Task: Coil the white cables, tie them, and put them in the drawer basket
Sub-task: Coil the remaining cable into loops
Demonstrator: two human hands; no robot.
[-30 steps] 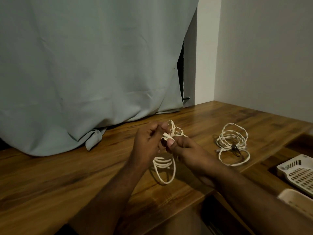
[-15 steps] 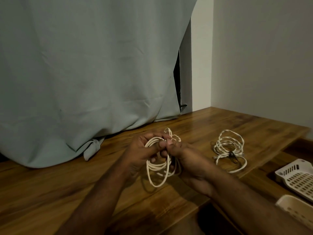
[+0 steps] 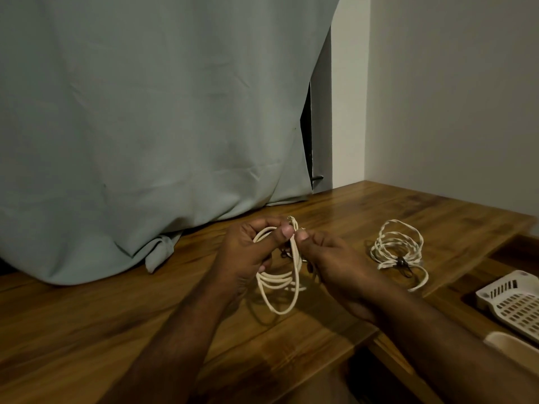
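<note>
Left hand (image 3: 245, 255) and right hand (image 3: 335, 258) both gripped white cable coil (image 3: 280, 281) above tabletop (image 3: 87, 316), fingers curled round loops. Tied coil (image 3: 398, 252) lay near basket (image 3: 516, 304).

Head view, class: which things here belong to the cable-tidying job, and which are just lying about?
Job:
coil in hand, held by left hand and right hand
tied coil
white basket

Lying about:
curtain
beige tray
</note>
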